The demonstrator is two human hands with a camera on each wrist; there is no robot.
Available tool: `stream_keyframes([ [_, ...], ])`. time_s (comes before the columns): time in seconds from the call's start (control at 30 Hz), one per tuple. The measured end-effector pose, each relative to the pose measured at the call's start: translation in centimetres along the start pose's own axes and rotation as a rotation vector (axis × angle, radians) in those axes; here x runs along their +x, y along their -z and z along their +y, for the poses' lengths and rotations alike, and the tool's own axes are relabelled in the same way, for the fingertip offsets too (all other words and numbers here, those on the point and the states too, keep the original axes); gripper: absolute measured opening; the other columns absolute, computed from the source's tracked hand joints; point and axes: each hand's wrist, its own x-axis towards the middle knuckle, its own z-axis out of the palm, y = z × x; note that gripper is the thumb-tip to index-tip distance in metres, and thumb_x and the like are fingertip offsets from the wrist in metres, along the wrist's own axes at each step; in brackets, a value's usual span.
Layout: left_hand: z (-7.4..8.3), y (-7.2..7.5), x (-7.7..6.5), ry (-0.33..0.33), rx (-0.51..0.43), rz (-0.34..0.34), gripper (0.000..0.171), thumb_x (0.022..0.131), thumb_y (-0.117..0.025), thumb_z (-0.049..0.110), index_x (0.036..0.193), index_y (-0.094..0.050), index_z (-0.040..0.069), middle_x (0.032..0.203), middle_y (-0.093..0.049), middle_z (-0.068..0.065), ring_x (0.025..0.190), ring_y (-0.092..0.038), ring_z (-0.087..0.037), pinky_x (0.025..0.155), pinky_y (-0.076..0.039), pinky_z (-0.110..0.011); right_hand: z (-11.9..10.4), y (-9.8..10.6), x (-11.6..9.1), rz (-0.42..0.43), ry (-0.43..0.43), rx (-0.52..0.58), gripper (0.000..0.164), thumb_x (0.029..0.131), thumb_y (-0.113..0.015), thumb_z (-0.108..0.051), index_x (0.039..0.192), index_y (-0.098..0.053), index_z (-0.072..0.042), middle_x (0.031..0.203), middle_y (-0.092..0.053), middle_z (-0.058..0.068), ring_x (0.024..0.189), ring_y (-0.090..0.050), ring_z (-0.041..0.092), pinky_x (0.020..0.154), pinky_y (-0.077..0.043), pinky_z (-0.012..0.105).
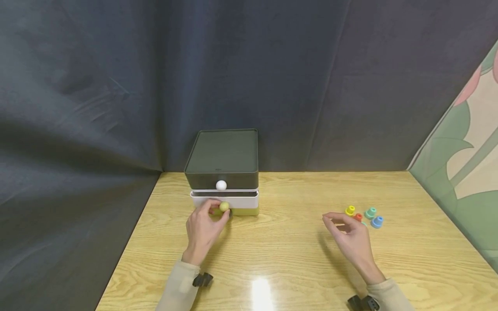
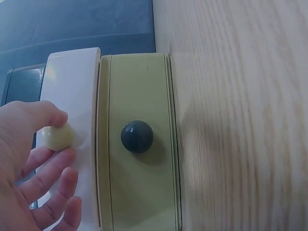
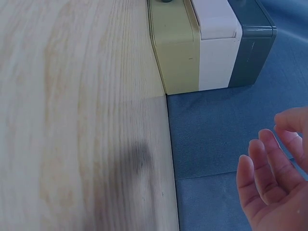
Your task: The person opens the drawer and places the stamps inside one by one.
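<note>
A small three-tier drawer box has a dark green top tier [image 1: 221, 151], a white middle drawer [image 1: 245, 201] and a yellow-green bottom drawer [image 2: 137, 86]. My left hand [image 1: 203, 229] pinches the pale yellow round knob [image 2: 58, 137] of the white drawer between thumb and fingers. That drawer juts out a little, with a dark gap above its front edge. Below it, the bottom drawer's dark knob [image 2: 137, 136] is untouched. My right hand [image 1: 352, 242] hovers above the table with loosely bent fingers and holds nothing. It is nearest to several small coloured pegs, among them a blue one [image 1: 377, 222].
A white knob [image 1: 221, 185] sticks out from the top tier. Yellow [image 1: 350, 210] and teal pegs [image 1: 370, 212] stand on the wooden table [image 1: 288, 233], and a red peg [image 1: 358, 217] is partly behind my right hand. A dark curtain [image 1: 288, 86] hangs along the back.
</note>
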Motion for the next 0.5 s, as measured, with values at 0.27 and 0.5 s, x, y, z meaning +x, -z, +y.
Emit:
stream_keyframes([
  [0.27, 0.3, 0.5, -0.7, -0.005, 0.02, -0.008, 0.026, 0.081, -0.089, 0.031, 0.101, -0.077, 0.018, 0.087, -0.076, -0.002, 0.078, -0.07, -0.021, 0.065, -0.051, -0.038, 0.1, 0.1, 0.0, -0.005, 0.0, -0.004, 0.014, 0.101, -0.074, -0.019, 0.107, -0.081, -0.009, 0.116, -0.08, 0.014, 0.083, -0.072, 0.004, 0.074, -0.058, 0.019],
  [0.5, 0.5, 0.9, -1.2, -0.008, 0.012, -0.026, 0.025, 0.08, -0.088, 0.029, 0.099, -0.076, 0.018, 0.089, -0.077, -0.007, 0.081, -0.072, -0.026, 0.067, -0.053, -0.04, 0.0, 0.2, 0.0, -0.002, -0.005, 0.001, 0.014, 0.101, -0.074, -0.019, 0.107, -0.081, -0.01, 0.117, -0.08, 0.013, 0.083, -0.071, 0.003, 0.073, -0.058, 0.019],
])
